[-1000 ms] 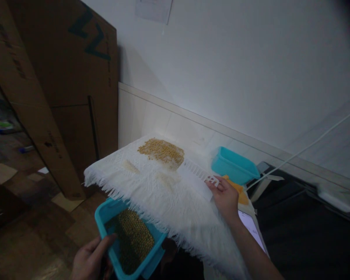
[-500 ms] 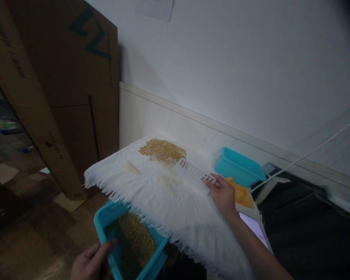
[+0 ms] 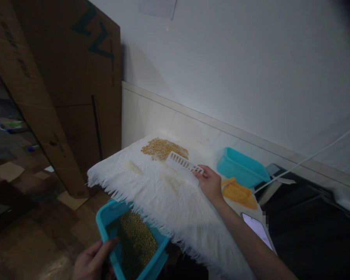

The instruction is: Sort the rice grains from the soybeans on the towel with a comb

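Note:
My right hand (image 3: 210, 185) is closed on the end of a white slotted plastic scraper (image 3: 182, 164), which lies tilted on a white fringed cloth (image 3: 163, 194), its far edge against a pile of yellowish beans (image 3: 162, 147). My left hand (image 3: 91, 263) grips the near rim of a teal plastic tub (image 3: 132, 243), held below the cloth's front fringe. The tub is partly filled with the same beans.
A second teal tub (image 3: 242, 170) stands at the back right of the cloth, beside an orange item (image 3: 236, 193). A lit phone (image 3: 258, 230) lies near my right forearm. A large cardboard box (image 3: 61, 85) leans at the left. A white cable (image 3: 309, 157) crosses the right.
My right hand has slid the scraper leftward and farther back, up to the bean pile. The tub in my left hand has barely shifted.

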A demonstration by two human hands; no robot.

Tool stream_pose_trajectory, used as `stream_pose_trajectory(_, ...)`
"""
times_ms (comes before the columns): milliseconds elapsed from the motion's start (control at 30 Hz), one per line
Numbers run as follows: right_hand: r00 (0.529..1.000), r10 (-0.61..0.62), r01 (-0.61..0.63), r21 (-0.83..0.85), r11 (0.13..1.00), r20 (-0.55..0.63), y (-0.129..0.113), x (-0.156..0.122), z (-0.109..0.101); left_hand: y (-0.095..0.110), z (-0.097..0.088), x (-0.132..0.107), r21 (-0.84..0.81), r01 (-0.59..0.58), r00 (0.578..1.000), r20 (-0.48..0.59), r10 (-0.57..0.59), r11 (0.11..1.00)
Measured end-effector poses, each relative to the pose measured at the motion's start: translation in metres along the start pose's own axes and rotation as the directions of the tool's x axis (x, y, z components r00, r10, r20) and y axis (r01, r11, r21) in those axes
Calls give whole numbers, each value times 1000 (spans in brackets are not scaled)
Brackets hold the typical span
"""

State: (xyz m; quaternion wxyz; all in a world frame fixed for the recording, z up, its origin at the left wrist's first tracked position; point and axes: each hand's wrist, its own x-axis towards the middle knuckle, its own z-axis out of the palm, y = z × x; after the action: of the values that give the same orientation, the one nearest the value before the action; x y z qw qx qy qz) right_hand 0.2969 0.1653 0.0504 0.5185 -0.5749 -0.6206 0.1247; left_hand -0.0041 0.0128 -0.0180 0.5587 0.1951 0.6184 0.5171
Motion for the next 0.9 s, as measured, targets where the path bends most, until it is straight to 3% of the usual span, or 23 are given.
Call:
stream_pose_trajectory(267,996,-15,11,45,999,87,1,17,12,-9,-5,8,-20,-1,1000,17,1,1000)
stream_pose_trajectory(500,977,-67,77,-38,996,203,0,25,9,-5,-3,5,-49,25,1000,2,-25,998)
stream_pose_trajectory(900,980,-112,143,-188,972,166,-8,3,12,-4,-5,4,30,-48,999,22,48,998)
